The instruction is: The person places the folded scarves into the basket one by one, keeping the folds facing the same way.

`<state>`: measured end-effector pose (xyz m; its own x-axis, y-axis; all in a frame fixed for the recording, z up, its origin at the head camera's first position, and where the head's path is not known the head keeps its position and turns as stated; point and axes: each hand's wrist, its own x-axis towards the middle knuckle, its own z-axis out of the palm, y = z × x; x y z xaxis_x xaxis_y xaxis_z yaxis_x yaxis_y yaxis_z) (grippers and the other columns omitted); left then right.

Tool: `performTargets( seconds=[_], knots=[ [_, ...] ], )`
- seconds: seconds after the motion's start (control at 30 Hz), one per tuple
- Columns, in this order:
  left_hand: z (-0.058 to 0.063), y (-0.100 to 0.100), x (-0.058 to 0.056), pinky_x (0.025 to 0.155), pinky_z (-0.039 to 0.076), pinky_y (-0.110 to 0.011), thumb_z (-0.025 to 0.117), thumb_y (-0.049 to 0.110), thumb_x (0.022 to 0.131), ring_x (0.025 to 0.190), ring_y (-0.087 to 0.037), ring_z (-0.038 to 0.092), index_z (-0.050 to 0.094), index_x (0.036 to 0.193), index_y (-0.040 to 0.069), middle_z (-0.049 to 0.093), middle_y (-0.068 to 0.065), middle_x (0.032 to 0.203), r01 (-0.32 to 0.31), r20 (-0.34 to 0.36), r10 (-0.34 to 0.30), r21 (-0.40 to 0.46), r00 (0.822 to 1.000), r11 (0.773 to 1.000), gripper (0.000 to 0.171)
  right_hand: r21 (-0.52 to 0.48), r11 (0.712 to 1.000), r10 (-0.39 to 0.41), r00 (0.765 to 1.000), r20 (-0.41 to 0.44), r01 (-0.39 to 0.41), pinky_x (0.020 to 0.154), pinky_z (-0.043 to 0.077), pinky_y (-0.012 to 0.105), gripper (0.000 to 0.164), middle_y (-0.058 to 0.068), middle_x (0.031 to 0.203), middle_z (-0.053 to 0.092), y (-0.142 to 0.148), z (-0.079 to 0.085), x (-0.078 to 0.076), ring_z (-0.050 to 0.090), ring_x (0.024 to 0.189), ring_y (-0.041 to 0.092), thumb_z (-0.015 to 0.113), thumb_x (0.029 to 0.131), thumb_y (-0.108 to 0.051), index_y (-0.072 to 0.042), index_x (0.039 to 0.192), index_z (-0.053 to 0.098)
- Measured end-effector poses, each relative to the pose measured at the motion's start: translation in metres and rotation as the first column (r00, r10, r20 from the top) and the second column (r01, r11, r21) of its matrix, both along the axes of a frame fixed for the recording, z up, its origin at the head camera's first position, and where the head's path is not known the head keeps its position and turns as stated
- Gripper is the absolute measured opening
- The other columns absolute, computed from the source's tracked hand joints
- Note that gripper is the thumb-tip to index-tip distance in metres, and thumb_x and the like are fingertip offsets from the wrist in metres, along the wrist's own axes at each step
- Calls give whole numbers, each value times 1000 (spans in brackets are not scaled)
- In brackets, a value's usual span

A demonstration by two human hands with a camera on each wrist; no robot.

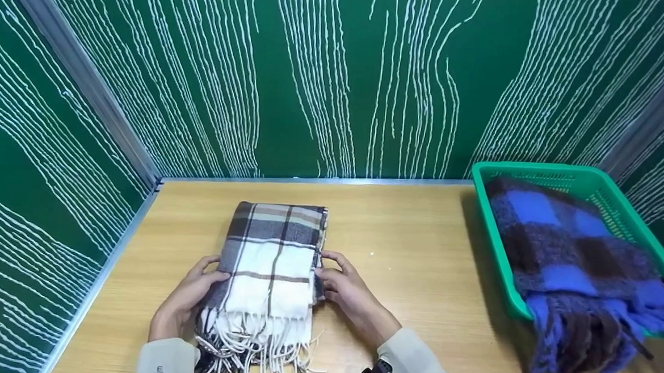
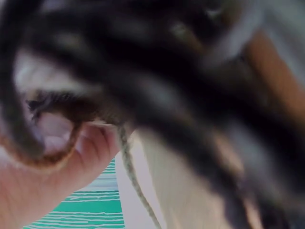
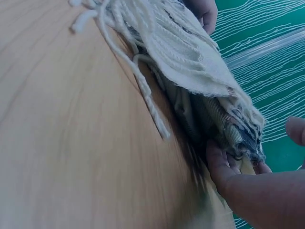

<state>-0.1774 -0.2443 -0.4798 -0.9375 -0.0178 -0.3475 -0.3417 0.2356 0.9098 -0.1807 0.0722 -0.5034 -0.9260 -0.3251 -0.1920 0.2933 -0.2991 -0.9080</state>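
A folded plaid scarf (image 1: 271, 263) in white, grey and brown lies on the table, its fringe (image 1: 255, 347) spread toward the near side. My left hand (image 1: 187, 295) grips the left edge, thumb on top of the cloth. On the opposite edge my right hand (image 1: 352, 290) holds the folded layers. In the right wrist view, fingers of the right hand (image 3: 257, 191) reach under the layered edge of the scarf (image 3: 190, 62). Dark blurred fringe strands (image 2: 157, 95) cover much of the left wrist view, with part of the left hand (image 2: 71, 181) behind them.
A green plastic basket (image 1: 492, 229) stands at the right of the wooden table (image 1: 409, 230). In it lies a blue and dark brown checked scarf (image 1: 573, 239), its thick fringe hanging over the near rim. Green panels (image 1: 359, 97) with white wavy lines enclose the back and sides.
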Motion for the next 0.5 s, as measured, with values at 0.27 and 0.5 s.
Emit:
performTargets(
  seconds=[0.27, 0.5],
  knots=[
    [1, 1, 3, 83, 55, -37, 63, 7, 97, 98, -26, 67, 41, 153, 7, 64, -19, 122, 17, -12, -15, 116, 1000, 993, 60, 51, 999, -7, 997, -78, 11, 76, 55, 27, 69, 11, 108, 67, 5, 2, 0, 65, 89, 15, 68, 89, 7, -1, 152, 42],
    [0, 0, 4, 82, 60, -38, 67, 0, 94, 94, -24, 70, 34, 152, 6, 66, -11, 118, 107, -55, -97, 198, 994, 974, 68, 194, 980, -7, 978, -206, 48, 87, 60, 32, 83, 24, 127, 62, 4, 6, 4, 67, 102, 23, 75, 78, 17, 2, 153, 42]
  ],
)
